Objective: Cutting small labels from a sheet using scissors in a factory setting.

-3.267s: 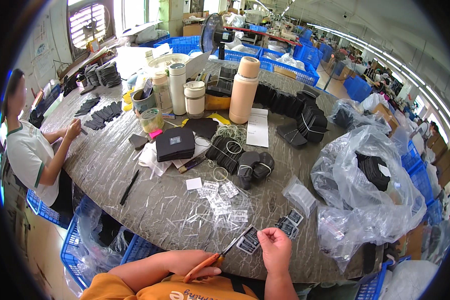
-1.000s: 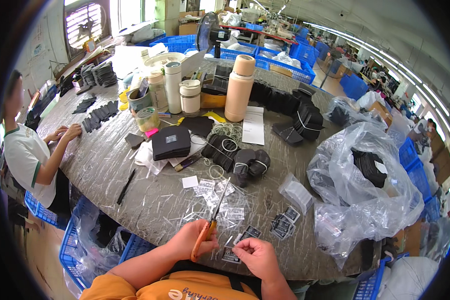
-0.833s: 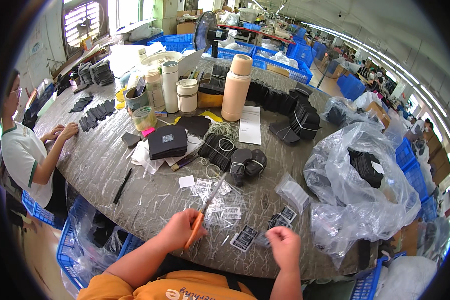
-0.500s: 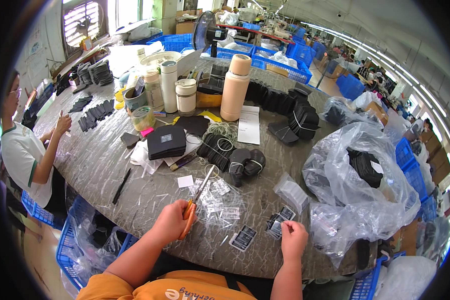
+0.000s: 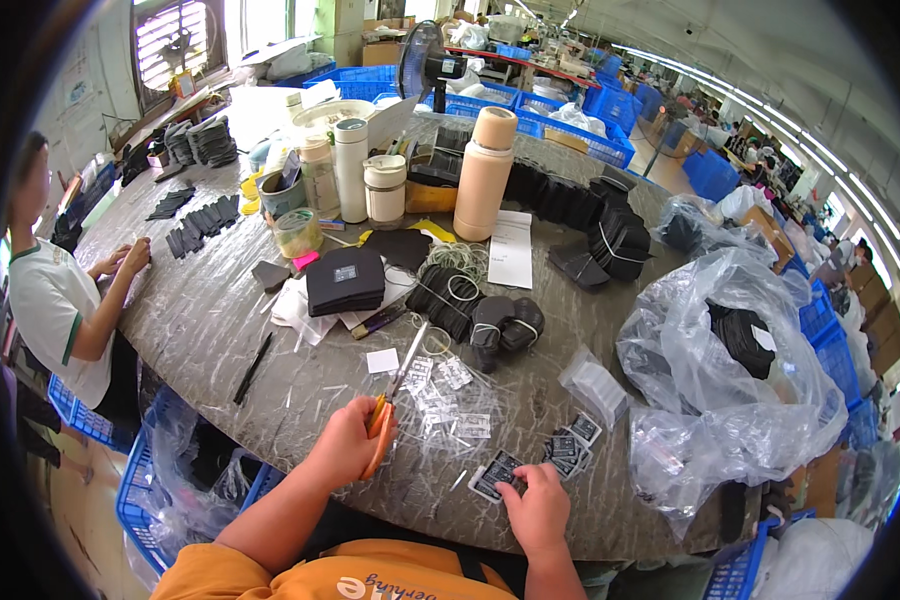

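Observation:
My left hand (image 5: 342, 445) is closed round the orange handles of a pair of scissors (image 5: 382, 430), their long blades pointing away over the table. Curled fingers of my right hand (image 5: 540, 508) pinch at the right edge of a small black label with a pale border (image 5: 492, 474), which lies on the table near the front edge. Just beyond that hand lies a loose cluster of similar black labels (image 5: 568, 450). Clear and white printed scraps (image 5: 450, 400) are scattered between the scissor blades and my right hand. A stack of clear plastic pieces (image 5: 594, 386) sits farther right.
Bundled black pads (image 5: 444, 302), a stack of black pieces (image 5: 346, 283) and a peach bottle (image 5: 484, 180) stand beyond my hands. A big clear plastic bag (image 5: 690, 370) covers the table's right side. A co-worker (image 5: 65, 290) sits at the left edge.
My right hand has moved left and nearer, from the cluster of black labels to the single label. The cluster now lies uncovered. My left hand keeps its hold on the scissors.

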Demonstrator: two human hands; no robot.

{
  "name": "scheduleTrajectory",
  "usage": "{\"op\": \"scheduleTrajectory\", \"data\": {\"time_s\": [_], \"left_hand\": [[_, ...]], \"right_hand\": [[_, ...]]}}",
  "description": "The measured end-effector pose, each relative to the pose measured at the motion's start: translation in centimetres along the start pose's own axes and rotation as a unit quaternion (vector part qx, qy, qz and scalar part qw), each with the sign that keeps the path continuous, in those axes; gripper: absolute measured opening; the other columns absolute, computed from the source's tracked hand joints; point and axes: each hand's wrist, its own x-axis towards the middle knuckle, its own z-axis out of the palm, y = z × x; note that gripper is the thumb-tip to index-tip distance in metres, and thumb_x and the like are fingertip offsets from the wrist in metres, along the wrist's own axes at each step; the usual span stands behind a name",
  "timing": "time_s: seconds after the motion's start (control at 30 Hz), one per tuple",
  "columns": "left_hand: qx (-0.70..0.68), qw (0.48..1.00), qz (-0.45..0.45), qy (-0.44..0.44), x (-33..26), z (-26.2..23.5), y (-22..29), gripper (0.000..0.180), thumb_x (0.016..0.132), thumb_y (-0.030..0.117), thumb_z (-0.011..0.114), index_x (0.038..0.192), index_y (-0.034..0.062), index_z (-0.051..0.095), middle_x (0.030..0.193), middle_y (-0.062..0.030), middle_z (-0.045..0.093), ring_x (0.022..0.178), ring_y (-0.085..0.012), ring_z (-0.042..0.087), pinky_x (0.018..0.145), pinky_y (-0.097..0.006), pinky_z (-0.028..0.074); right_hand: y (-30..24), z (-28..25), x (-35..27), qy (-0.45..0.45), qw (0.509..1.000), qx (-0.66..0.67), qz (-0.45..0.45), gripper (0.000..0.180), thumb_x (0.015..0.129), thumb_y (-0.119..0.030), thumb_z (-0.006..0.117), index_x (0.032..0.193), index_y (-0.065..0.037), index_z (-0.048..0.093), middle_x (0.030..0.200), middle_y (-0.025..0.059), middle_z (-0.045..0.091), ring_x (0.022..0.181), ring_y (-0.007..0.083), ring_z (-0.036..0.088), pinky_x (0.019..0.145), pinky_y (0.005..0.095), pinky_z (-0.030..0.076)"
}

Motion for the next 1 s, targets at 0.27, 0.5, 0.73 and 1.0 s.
{"op": "scheduleTrajectory", "data": {"time_s": [0.27, 0.5, 0.73, 1.0], "left_hand": [[-0.066, 0.974, -0.079, -0.202, -2.0, -0.1, 1.8, 0.020, 0.080, 0.012, 0.067, 0.093, -0.0001, 0.058, 0.078, -0.0033, 0.061, 0.067, -0.0072, 0.057, 0.058, -0.023, 0.047], [0.026, 0.894, 0.054, -0.445, -3.5, -0.3, 2.4, 0.036, 0.089, 0.036, 0.056, 0.094, 0.0003, 0.052, 0.075, -0.0124, 0.059, 0.069, -0.0240, 0.059, 0.062, -0.035, 0.045], [0.075, 0.865, 0.084, -0.489, -3.8, -0.3, 3.9, 0.038, 0.092, 0.037, 0.050, 0.096, -0.0007, 0.050, 0.074, -0.0167, 0.055, 0.069, -0.0331, 0.055, 0.063, -0.039, 0.042], [0.064, 0.861, 0.065, -0.501, -4.1, -0.5, 5.1, 0.038, 0.093, 0.036, 0.048, 0.100, -0.0012, 0.050, 0.071, -0.0174, 0.055, 0.067, -0.0340, 0.055, 0.062, -0.040, 0.042]], "right_hand": [[0.9, 0.0, 0.3, -0.082, 0.971, 0.179, 0.136, 0.022, 0.071, -0.008, 0.073, 0.084, -0.004, 0.056, 0.076, 0.0053, 0.059, 0.065, 0.0147, 0.057, 0.059, 0.0271, 0.046], [1.2, -0.9, 0.8, -0.084, 0.871, 0.448, 0.182, 0.016, 0.080, -0.006, 0.067, 0.090, -0.001, 0.056, 0.077, 0.0024, 0.062, 0.062, 0.0057, 0.051, 0.057, 0.0199, 0.042], [-0.6, -2.0, 1.8, -0.102, 0.799, 0.566, 0.174, 0.011, 0.082, -0.008, 0.064, 0.088, 0.000, 0.060, 0.075, 0.0033, 0.063, 0.058, 0.0035, 0.050, 0.053, 0.0167, 0.038], [-0.7, -1.7, 2.0, -0.127, 0.748, 0.623, 0.189, 0.010, 0.079, -0.005, 0.067, 0.085, 0.001, 0.061, 0.069, 0.0036, 0.063, 0.051, 0.0021, 0.048, 0.046, 0.0149, 0.034]]}}
